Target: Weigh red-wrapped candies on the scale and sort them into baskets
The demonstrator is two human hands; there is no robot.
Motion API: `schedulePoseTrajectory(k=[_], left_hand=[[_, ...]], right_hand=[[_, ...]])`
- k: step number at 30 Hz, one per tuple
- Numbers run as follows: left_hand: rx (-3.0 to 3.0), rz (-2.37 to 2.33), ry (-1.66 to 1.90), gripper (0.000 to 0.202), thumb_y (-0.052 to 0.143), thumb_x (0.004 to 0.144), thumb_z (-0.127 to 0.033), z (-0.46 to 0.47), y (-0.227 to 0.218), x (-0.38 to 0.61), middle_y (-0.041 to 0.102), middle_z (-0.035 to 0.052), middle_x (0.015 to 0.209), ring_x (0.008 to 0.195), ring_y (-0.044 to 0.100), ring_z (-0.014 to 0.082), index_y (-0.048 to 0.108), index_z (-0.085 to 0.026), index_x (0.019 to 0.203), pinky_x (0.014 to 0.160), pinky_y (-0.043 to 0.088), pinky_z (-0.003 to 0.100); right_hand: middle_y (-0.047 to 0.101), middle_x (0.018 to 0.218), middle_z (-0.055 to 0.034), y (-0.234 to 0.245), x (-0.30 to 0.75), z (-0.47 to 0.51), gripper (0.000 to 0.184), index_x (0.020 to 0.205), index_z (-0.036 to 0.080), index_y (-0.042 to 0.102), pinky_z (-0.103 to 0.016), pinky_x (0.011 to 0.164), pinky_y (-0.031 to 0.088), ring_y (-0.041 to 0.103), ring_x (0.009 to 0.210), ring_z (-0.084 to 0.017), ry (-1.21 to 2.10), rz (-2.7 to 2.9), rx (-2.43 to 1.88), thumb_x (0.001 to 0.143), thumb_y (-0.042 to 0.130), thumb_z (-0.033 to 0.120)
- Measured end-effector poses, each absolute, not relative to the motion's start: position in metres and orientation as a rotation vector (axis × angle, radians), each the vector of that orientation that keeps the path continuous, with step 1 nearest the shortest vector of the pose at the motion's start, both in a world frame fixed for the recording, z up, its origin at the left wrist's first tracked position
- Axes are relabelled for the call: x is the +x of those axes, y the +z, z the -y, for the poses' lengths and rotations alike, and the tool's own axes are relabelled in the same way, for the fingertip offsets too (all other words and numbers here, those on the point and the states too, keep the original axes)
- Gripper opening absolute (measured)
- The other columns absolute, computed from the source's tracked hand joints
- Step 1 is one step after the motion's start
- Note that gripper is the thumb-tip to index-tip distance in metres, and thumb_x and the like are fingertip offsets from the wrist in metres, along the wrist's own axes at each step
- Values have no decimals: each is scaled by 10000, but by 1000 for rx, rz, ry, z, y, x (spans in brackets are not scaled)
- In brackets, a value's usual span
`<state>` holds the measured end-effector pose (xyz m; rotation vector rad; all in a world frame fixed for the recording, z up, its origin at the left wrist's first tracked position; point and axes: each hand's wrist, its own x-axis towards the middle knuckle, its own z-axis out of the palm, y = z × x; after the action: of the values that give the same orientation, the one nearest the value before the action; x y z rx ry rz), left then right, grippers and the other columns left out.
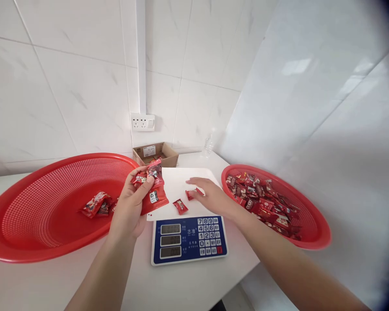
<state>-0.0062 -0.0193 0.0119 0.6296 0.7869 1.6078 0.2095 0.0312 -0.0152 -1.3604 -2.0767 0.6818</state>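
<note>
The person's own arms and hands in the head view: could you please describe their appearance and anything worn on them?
The left hand and right hand wear no gloves. The left forearm and right forearm narrow toward the wrists, with no sleeve, watch or bracelet visible. I can make out no ring or marking.

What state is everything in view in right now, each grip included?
Left grip: closed on red packets
Right grip: fingers curved at a small packet; hold unclear
Scale: faint digits showing on its displays
Lone packet: lying on the scale, untouched
Left basket: holding a few wrappers
Right basket: holding a packet heap
Cardboard box: open-topped
Bottle: upright; cap unclear
Socket: nothing plugged in
</note>
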Motion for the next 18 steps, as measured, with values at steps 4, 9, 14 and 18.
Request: schedulePoseTrajectory(k=[4, 9, 14, 18], left_hand=[[686, -789, 1593, 387, 803, 672, -256, 22, 14, -4, 747, -11, 881, 794, 731, 193, 598, -277, 1000, 727, 618, 320], [771, -796, 1515, 482, 842, 624, -284, 26, 11, 0, 743, 4, 865, 749, 729, 196, 588, -266, 1034, 644, 612, 279], [894, -806, 1524, 483, 814, 688, -325, 29, 2, 14, 727, 5, 984, 849, 711, 182, 566, -280, 1100, 705, 604, 273], [983, -806, 1512, 412, 769, 754, -333, 31, -6, 22, 707, -1, 999, 900, 689, 164, 580, -271, 1114, 795, 582, 274]], right_hand=[[688, 1243, -23, -22, 202, -21, 208, 978, 302, 766, -508, 1150, 272, 401, 1381, -291, 737, 2266, -1238, 783, 694, 287], [639, 1306, -89, -17, 208, -16, 265, 1061, 251, 734, -598, 1147, 215, 419, 1359, -331, 677, 2183, -1296, 876, 591, 376], [711, 1047, -62, 6, 201, 24, 398, 1061, 223, 650, -377, 845, 526, 659, 992, -218, 1066, 2041, -1130, 934, 448, 542], [649, 793, -5, 10, 185, 48, 311, 832, 212, 556, -321, 708, 501, 623, 755, -167, 1111, 1905, -1211, 880, 554, 519]])
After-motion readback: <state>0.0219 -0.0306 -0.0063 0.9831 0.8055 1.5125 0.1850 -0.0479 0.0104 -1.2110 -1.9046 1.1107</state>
